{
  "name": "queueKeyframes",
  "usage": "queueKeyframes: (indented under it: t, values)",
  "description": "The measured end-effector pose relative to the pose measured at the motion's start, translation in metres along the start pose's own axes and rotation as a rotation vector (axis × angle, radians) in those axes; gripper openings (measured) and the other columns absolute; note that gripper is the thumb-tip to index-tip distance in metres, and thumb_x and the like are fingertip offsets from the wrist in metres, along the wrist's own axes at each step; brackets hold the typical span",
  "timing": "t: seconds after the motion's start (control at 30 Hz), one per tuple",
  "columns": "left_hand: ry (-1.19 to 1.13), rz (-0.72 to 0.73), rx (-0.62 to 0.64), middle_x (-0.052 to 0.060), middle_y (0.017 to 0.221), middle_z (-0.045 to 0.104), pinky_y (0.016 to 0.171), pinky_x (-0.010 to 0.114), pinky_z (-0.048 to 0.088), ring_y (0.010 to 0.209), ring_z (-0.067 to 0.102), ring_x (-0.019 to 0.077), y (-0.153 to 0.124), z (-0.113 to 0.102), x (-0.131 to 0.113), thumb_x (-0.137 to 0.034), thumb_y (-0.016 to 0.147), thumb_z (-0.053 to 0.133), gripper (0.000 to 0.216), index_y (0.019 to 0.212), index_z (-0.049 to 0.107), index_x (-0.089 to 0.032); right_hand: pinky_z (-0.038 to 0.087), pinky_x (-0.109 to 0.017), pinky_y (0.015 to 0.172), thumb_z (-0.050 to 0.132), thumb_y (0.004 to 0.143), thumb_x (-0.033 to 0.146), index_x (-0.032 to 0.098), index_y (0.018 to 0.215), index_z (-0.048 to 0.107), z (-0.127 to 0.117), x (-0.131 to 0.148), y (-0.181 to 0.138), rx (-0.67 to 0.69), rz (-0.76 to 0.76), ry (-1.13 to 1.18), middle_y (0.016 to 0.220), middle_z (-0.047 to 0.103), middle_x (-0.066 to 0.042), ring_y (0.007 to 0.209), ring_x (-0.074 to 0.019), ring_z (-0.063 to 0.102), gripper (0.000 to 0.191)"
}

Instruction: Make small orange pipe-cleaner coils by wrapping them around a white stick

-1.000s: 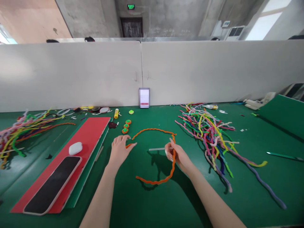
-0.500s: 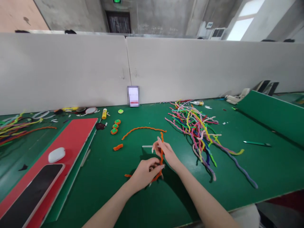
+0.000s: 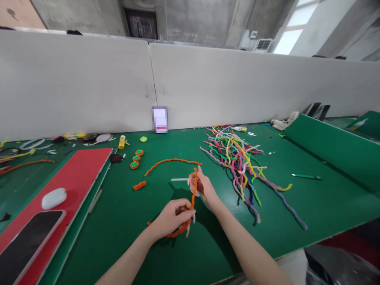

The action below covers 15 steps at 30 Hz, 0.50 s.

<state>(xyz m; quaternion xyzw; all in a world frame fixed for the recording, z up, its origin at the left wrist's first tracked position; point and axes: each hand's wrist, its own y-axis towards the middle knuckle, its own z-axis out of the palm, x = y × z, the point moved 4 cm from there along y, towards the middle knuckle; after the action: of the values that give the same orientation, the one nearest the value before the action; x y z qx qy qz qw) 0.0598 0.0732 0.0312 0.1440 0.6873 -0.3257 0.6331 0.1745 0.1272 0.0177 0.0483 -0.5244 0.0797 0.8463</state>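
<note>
Green worktop [image 3: 267,221], glossy, backed by a pale partition [image 3: 237,83] of two panels meeting at a narrow seam [image 3: 153,75]. Beyond: mottled grey wall [image 3: 204,19] with a dark door [image 3: 141,24]; pinkish wall section [image 3: 23,18] at far left; to the right, from where I stand, a bright window [image 3: 289,41] and a slatted white unit [image 3: 263,45], possibly an air conditioner.

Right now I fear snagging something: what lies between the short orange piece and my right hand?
In the head view, the white stick juts from the right hand toward the short orange piece; between tip and piece, only green tabletop shows.
</note>
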Motion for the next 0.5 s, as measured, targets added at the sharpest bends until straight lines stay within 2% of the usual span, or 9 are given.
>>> queueKeyframes:
  t: [0.17,0.27,0.5]
  values:
    - [-0.028,-0.043,0.102,-0.005,0.043,0.047,0.036,0.016,0.033,0.034,0.044,0.0065,-0.0019,0.008,0.0062,-0.037,0.077,0.053,0.026,0.064,0.044,-0.016,0.023,-0.018,0.035,0.045,0.08,0.052,0.014,0.067,0.053,-0.0031,-0.0013,0.0033,0.013,0.036,0.113,0.041,0.041,0.006,0.034,-0.0048,0.032,0.04]
    - [-0.042,-0.05,0.121,-0.006,0.041,0.045,0.036,0.019,0.038,0.031,0.042,0.0069,-0.0023,0.0095,0.0071,-0.038,0.077,0.052,0.026,0.065,0.044,-0.017,0.022,-0.018,0.035,0.049,0.079,0.048,0.014,0.066,0.053,-0.0045,-0.0008,0.0042,0.014,0.051,0.162,0.04,0.04,0.006,0.033,-0.0049,0.033,0.036]
    - [-0.019,-0.057,0.144,-0.006,0.041,0.047,0.033,0.017,0.035,0.029,0.04,0.0056,-0.0033,0.009,0.0054,-0.037,0.079,0.05,0.025,0.066,0.044,-0.017,0.018,-0.017,0.034,0.051,0.08,0.037,0.014,0.065,0.053,-0.003,0.0045,0.0031,0.004,0.036,0.218,0.04,0.041,0.006,0.031,-0.0027,0.025,0.028]
